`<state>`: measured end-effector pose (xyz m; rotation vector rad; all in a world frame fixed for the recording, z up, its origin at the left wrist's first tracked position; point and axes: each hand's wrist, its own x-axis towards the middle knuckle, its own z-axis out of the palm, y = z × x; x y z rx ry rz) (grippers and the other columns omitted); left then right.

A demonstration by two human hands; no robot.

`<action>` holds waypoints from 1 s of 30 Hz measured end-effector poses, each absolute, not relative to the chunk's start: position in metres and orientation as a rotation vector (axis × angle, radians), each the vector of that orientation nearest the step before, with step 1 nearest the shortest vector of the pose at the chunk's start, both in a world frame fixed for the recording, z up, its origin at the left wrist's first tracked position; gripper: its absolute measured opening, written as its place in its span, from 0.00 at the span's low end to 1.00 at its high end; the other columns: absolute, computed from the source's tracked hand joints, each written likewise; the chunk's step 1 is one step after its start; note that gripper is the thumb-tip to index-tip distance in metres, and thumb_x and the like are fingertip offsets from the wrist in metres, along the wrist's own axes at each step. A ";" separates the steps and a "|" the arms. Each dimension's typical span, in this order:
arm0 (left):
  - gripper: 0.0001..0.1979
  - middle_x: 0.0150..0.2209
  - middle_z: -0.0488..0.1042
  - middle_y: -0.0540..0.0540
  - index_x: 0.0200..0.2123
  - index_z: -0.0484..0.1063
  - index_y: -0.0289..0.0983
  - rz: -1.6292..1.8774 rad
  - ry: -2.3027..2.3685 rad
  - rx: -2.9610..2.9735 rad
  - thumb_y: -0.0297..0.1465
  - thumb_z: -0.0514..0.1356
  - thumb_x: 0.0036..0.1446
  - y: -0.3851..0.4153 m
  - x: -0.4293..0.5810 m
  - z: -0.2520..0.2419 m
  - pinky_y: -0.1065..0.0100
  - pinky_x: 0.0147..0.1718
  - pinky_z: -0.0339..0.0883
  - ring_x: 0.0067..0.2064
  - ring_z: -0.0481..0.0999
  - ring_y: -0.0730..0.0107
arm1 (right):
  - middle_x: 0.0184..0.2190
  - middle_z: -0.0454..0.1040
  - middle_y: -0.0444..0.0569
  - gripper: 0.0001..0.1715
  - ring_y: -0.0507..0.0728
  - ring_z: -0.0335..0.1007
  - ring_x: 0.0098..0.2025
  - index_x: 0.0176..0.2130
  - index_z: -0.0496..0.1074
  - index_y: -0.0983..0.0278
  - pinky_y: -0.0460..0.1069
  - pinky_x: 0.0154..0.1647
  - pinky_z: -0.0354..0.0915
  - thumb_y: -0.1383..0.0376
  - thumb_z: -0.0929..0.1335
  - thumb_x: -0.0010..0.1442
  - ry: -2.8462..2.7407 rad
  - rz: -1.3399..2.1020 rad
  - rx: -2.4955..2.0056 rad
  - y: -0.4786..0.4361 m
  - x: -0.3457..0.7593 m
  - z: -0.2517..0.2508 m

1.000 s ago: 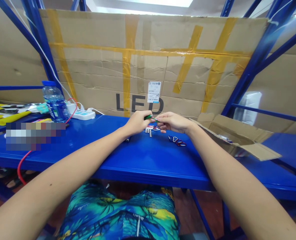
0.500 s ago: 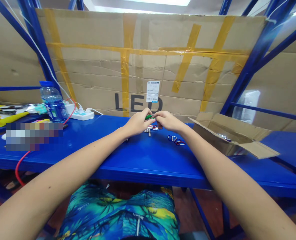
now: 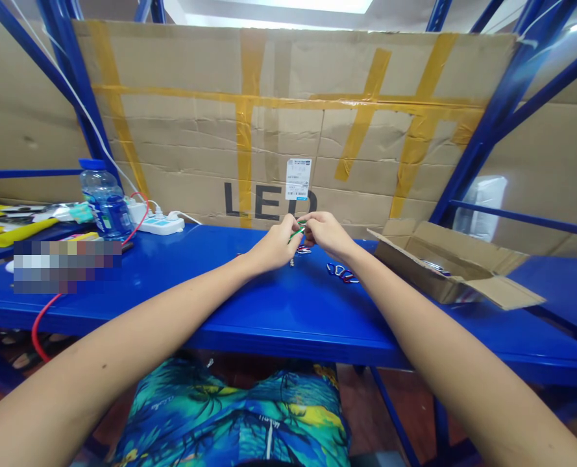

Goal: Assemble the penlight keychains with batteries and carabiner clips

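Blue painted metal makes the shelf board (image 3: pixel 249 311) that fills the middle of the head view. Behind it stands a taped cardboard sheet (image 3: pixel 278 123) with the LED lettering (image 3: pixel 263 201), which I take as the landmark. Just below the lettering and a little to its right, the two hands meet above the board. The left hand (image 3: pixel 271 245) has thumb and forefinger closed on one end of a small green piece (image 3: pixel 296 231). The right hand (image 3: pixel 328 235) pinches the other end in the same way, its other fingers folded in. The piece is thin and partly covered by the fingertips, so I cannot tell exactly what it is. It is held in the air, not lying on the board. Directly under the hands lie some silvery bits (image 3: pixel 293 262), and to the lower right of the lettering a few coloured clips (image 3: pixel 343 273). Far to the right of the lettering is an open cardboard box (image 3: pixel 444 272); far to its left are a water bottle (image 3: pixel 104 202) and a white power strip (image 3: pixel 160 224). In my judgement the step in hand is fine fitting work on the green piece between both pinches. The next move calls for a firm hold by one hand and small, exact fingertip motion by the other, because the piece can easily slip down among the loose bits.
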<state>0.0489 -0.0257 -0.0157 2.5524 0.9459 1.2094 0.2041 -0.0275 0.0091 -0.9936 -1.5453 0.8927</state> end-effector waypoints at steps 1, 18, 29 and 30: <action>0.02 0.36 0.75 0.43 0.39 0.58 0.40 1.237 0.956 2.543 0.30 0.51 0.63 -0.026 0.050 -0.016 0.63 0.35 0.65 0.38 0.75 0.62 | 0.15 0.58 0.40 0.06 0.49 0.52 0.17 0.28 0.67 0.64 0.45 0.18 0.57 0.72 0.63 0.54 -1.523 0.916 -0.973 -0.029 0.202 0.009; 0.05 0.35 0.77 0.37 0.43 0.60 0.36 1.365 1.244 2.485 0.29 0.50 0.65 -0.036 0.060 -0.017 0.58 0.36 0.69 0.38 0.78 0.54 | 0.14 0.55 0.39 0.08 0.45 0.46 0.15 0.20 0.61 0.65 0.43 0.17 0.49 0.77 0.61 0.43 -1.221 1.092 -0.766 -0.036 0.179 0.006; 0.07 0.40 0.78 0.38 0.45 0.64 0.36 1.471 1.076 2.539 0.27 0.50 0.65 -0.021 0.050 -0.017 0.61 0.40 0.69 0.43 0.78 0.58 | 0.16 0.61 0.41 0.11 0.50 0.59 0.17 0.24 0.66 0.64 0.46 0.20 0.60 0.76 0.60 0.53 -1.543 0.845 -0.995 -0.020 0.194 -0.003; 0.07 0.39 0.78 0.39 0.45 0.64 0.36 1.474 1.064 2.553 0.27 0.51 0.65 -0.020 0.049 -0.017 0.61 0.40 0.68 0.42 0.78 0.59 | 0.16 0.61 0.41 0.11 0.50 0.59 0.18 0.25 0.66 0.64 0.46 0.20 0.61 0.76 0.60 0.53 -1.571 0.815 -0.995 -0.019 0.195 -0.003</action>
